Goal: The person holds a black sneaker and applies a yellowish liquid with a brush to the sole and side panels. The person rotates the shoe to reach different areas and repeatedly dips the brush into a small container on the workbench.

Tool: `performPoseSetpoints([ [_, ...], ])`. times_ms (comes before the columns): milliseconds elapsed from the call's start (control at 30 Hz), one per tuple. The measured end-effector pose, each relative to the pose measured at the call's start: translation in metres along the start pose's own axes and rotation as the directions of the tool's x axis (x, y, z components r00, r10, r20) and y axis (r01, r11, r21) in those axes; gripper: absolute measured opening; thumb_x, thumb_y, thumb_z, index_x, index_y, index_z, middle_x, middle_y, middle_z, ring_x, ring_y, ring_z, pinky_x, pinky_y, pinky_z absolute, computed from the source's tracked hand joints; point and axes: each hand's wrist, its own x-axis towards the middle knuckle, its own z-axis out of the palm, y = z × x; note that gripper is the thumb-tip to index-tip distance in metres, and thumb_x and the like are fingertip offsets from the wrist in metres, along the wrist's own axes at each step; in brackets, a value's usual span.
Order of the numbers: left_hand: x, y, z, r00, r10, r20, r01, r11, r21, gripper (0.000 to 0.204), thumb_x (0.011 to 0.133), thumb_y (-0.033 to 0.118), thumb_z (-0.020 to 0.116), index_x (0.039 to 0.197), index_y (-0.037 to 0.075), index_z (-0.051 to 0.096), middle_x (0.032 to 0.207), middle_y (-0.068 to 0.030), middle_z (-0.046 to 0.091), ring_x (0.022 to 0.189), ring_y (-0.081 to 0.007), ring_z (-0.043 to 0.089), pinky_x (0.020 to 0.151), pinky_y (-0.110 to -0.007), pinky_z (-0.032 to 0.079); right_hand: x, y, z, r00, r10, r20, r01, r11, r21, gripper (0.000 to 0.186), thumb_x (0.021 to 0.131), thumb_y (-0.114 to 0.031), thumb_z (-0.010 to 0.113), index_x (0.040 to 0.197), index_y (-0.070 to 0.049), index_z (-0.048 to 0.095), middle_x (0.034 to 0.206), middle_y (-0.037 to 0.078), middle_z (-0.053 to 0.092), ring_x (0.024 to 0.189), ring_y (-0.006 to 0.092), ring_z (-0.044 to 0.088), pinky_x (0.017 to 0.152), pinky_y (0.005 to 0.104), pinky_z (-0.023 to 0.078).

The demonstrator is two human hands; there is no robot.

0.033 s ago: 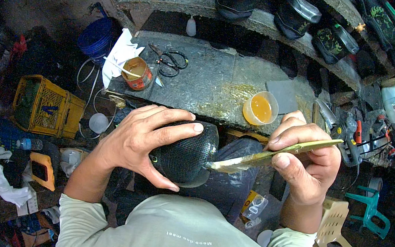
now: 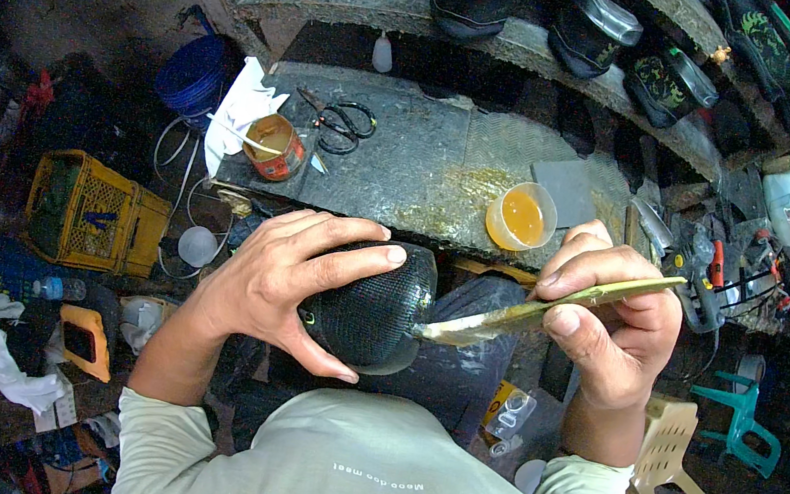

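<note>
The left hand's (image 2: 285, 277) fingers spread and clamp round the black shell (image 2: 362, 303), just short of the bench (image 2: 397, 161), while the right hand's (image 2: 633, 333) pinch the brush (image 2: 511, 318), its tip at the shell's edge. Nothing has visibly shifted since the previous frame, so the brushing seems unchanged. The stained bench bears cup (image 2: 523, 217), can (image 2: 278, 162) and scissors (image 2: 326, 114); a crate (image 2: 64, 231) stands left.

And the brush (image 2: 504, 319) is held right of the shell (image 2: 361, 308), before the counter (image 2: 398, 152), where scissors (image 2: 323, 116) are flanked: can (image 2: 277, 167) left, cup (image 2: 520, 218) right!
</note>
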Motion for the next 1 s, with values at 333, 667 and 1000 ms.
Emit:
performPoseSetpoints([
  [333,-0.023,-0.026,0.024,0.986,-0.14,-0.085,0.106,0.941,-0.321,0.113,0.047,0.046,0.101,0.14,-0.001,0.055,0.134,-0.0214,0.062,0.122,-0.0372,0.063,0.104,-0.045,0.05,-0.023,0.035,0.0,0.971,0.13,-0.198,-0.077,0.964,0.254,0.025,0.089,-0.02,0.078,0.102,0.0,0.07,0.097,0.01,0.07,0.09,0.0192,0.064,0.082,0.0329,0.05],
  [667,-0.012,-0.066,0.022,0.844,-0.535,-0.039,-0.073,-0.042,-0.996,0.135,0.067,0.09,0.068,0.161,0.005,0.021,0.149,-0.033,0.046,0.132,-0.0568,0.048,0.108,-0.067,0.043,-0.05,0.112,-0.043,0.9,0.096,-0.425,-0.346,0.75,-0.564,0.017,0.095,-0.013,0.072,0.111,-0.006,0.074,0.1,0.013,0.076,0.088,0.0214,0.071,0.083,0.035,0.053],
  [1000,-0.042,-0.105,0.059,0.827,-0.534,0.177,0.037,-0.262,-0.964,0.1,0.094,0.083,0.034,0.156,0.004,0.038,0.145,-0.0236,0.056,0.125,-0.0412,0.06,0.106,-0.057,0.048,-0.046,0.152,-0.046,0.888,0.127,-0.442,-0.364,0.782,-0.506,0.016,0.098,-0.008,0.069,0.111,0.002,0.071,0.097,0.007,0.074,0.087,0.0121,0.068,0.077,0.0279,0.053],
])
